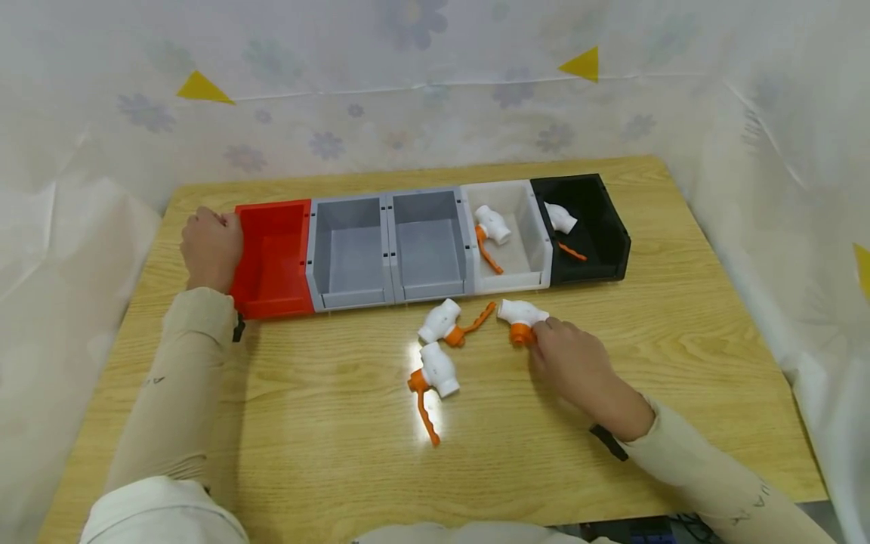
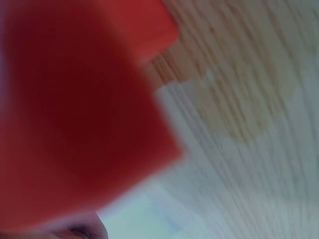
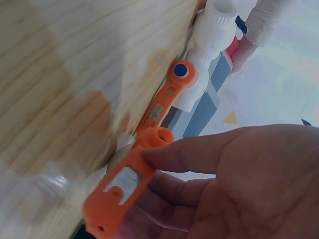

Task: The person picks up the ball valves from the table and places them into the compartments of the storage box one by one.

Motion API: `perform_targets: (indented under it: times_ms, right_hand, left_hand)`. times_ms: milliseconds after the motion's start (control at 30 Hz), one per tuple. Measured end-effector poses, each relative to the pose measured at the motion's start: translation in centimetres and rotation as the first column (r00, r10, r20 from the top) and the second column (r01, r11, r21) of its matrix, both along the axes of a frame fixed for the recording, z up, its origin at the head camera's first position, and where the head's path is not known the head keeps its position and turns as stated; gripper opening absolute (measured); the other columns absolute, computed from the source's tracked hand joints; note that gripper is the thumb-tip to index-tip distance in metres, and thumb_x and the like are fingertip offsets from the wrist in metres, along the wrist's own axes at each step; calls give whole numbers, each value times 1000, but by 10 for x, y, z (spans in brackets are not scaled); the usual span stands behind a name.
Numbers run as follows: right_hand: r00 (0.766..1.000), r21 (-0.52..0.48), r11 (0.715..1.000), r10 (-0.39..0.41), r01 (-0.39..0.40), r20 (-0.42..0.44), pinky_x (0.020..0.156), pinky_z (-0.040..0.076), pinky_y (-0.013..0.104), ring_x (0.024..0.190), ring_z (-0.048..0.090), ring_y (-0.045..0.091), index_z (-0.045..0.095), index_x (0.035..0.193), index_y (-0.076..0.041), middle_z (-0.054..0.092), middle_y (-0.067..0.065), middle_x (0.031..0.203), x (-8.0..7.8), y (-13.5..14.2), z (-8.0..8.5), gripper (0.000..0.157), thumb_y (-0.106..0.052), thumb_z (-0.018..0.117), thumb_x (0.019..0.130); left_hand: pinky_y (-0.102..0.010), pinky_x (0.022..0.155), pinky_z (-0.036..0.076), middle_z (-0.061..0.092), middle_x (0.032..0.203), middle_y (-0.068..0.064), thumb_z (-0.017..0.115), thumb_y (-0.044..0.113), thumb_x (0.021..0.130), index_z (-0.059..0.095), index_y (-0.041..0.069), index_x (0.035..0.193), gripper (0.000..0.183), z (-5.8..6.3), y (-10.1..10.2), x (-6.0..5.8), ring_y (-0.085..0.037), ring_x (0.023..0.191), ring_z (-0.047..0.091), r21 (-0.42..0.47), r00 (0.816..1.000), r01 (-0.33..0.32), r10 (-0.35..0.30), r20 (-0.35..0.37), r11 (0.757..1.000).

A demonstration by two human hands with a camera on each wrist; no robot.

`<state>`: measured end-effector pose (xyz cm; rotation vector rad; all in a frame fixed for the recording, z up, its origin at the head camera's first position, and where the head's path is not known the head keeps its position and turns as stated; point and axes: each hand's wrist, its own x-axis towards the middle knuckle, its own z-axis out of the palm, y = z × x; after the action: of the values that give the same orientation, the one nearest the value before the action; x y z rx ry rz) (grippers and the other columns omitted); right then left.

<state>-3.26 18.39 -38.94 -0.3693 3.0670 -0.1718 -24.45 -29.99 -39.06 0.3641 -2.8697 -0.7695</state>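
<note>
My right hand [image 1: 574,359] pinches a white ball valve [image 1: 519,310] with an orange handle, just in front of the white bin. In the right wrist view, the thumb [image 3: 184,153] presses on the orange handle [image 3: 107,201] and the other fingers curl behind it. Two more ball valves lie on the table to its left, one [image 1: 440,323] close to the bins and the other [image 1: 439,370] nearer the front. Over at the left, my left hand [image 1: 211,248] grips the side rim of the red bin [image 1: 272,306]; its fingertips are hidden.
Joined to the red bin in a row are two grey bins [image 1: 350,297] [image 1: 431,289], a white bin [image 1: 513,281] and a black bin [image 1: 621,261]. One ball valve [image 1: 492,224] lies in the white bin, another [image 1: 560,217] in the black. A patterned sheet [image 1: 435,128] hangs behind the table.
</note>
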Motion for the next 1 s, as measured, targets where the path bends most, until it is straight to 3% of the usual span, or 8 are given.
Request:
perform_targets:
  times_ms: [167, 333, 533, 733, 1000]
  right_hand:
    - [999, -30, 1000, 8, -9, -33, 42, 39, 33, 55, 48, 19, 56, 80, -3, 47, 4, 68, -2, 1, 0, 12, -12, 62, 85]
    - [1000, -96, 995, 10, -11, -10, 47, 42, 34, 58, 51, 18, 58, 85, -4, 50, 4, 71, -4, 3, 2, 13, -15, 63, 87]
    - [998, -173, 983, 67, -66, -2, 55, 45, 35, 65, 55, 19, 60, 86, -4, 57, 4, 77, -6, 6, 3, 16, -17, 69, 83]
    - [998, -168, 984, 69, -66, 9, 54, 46, 33, 66, 56, 16, 63, 90, -5, 60, 3, 81, -9, 8, 4, 16, -20, 68, 84]
    - [999, -153, 988, 14, -9, 33, 46, 35, 27, 57, 46, 11, 64, 84, -9, 53, -3, 72, -12, 8, 7, 13, -22, 65, 84]
  left_hand:
    - [-54, 73, 33, 41, 89, -22, 20, 28, 94, 40, -2, 87, 37, 1, 0, 1, -43, 83, 41, -1, 1000, 4, -4, 6, 1000]
    - [-53, 71, 34, 40, 86, -21, 21, 28, 94, 40, -2, 86, 36, 1, 0, 1, -41, 80, 40, -3, 1000, 5, -5, 2, 1000]
    - [-52, 70, 34, 40, 86, -21, 21, 28, 94, 39, -2, 86, 35, 0, 0, 0, -40, 79, 40, 0, 1000, 6, -6, -3, 1000]
    - [-52, 69, 34, 40, 87, -21, 21, 28, 94, 40, -3, 89, 37, 0, -1, 0, -40, 79, 40, 1, 1000, 7, -7, 0, 1000]
    - [-52, 70, 35, 41, 89, -22, 22, 28, 94, 41, -6, 93, 39, 0, -1, 0, -41, 81, 41, 0, 1000, 1, -1, 1, 1000]
